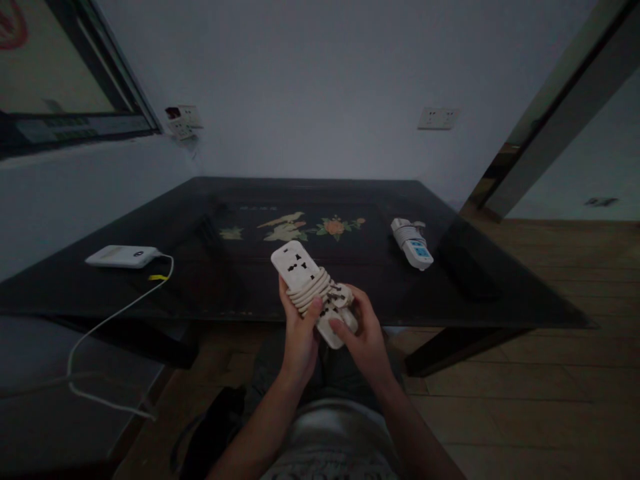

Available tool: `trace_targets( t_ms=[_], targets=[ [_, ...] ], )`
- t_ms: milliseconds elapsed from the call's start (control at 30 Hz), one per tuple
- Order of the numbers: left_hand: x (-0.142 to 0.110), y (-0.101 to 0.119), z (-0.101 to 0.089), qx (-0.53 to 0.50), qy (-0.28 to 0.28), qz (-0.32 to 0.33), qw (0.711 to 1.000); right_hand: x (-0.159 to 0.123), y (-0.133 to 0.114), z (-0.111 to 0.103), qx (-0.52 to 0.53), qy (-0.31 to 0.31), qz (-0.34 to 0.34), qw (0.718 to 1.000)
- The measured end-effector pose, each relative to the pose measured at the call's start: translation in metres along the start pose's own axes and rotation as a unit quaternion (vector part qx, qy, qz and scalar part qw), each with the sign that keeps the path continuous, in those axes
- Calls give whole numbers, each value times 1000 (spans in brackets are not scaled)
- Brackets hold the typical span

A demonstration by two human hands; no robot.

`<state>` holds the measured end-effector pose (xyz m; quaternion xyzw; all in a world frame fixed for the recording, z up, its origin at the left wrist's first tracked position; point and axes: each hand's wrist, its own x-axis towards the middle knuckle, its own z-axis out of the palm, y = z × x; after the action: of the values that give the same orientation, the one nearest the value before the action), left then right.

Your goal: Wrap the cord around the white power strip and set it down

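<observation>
A white power strip (296, 265) is held tilted in front of me, over the near edge of the table. Its thick pale cord (311, 291) is wound round its middle, and the plug (341, 295) lies against the coils on the right. My left hand (301, 333) wraps the strip from the left, thumb pressed on the cord. My right hand (367, 337) grips the lower end near the plug, with its thumb on the strip's face. Some of the fingers are hidden beneath the strip.
On the dark table (240, 280) lies a second power strip (413, 243) with blue sockets and a wrapped cord, at the right. A white power bank (123, 256) sits at the left, its white cable (120, 312) hanging over the edge. Wall sockets (439, 119) are behind.
</observation>
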<state>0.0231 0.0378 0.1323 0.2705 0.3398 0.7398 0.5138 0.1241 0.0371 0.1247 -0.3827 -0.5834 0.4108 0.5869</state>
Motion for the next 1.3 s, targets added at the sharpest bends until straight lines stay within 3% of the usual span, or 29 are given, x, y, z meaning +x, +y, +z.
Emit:
trace_targets(
  t_ms=[133,233,300,367,400,433,533,600,667,733,800,1000,1067,1133,1200,1300],
  targets=[
    [6,-7,-10,66,-41,10,997,0,5,-1,41,11,56,998],
    [15,4,-21,121,-96,32,987,11,2,-21,45,-1,61,997],
    [23,23,-26,210,-78,141,964,22,-4,-40,15,-31,65,997],
    [31,47,-25,327,-49,282,901,32,-14,-59,-38,-92,64,993],
    [35,57,-24,372,-85,309,871,37,-19,-67,-68,-132,55,987],
    [38,66,-21,409,-160,300,847,41,-25,-73,-97,-173,43,979],
    [43,74,-11,430,-392,169,796,51,-43,-82,-153,-277,3,949],
    [43,67,-7,405,-482,71,774,58,-54,-83,-166,-335,-26,927],
    [41,55,-6,384,-521,-6,762,64,-62,-83,-173,-391,-59,902],
    [38,43,-7,360,-521,-50,773,70,-68,-82,-192,-427,-83,880],
    [35,31,-9,330,-487,-66,806,75,-71,-81,-231,-423,-93,871],
    [33,4,-13,299,-388,-75,869,85,-72,-78,-352,-347,-143,857],
    [36,-1,-11,300,-350,-75,884,84,-71,-81,-344,-308,-157,873],
    [39,-3,-8,275,-313,-77,906,77,-65,-84,-307,-223,-160,911],
    [43,-3,-3,225,-266,-82,934,63,-53,-84,-242,-89,-145,955],
    [49,-7,4,165,-183,-82,966,30,-24,-73,-126,68,-61,988]
  ],
)
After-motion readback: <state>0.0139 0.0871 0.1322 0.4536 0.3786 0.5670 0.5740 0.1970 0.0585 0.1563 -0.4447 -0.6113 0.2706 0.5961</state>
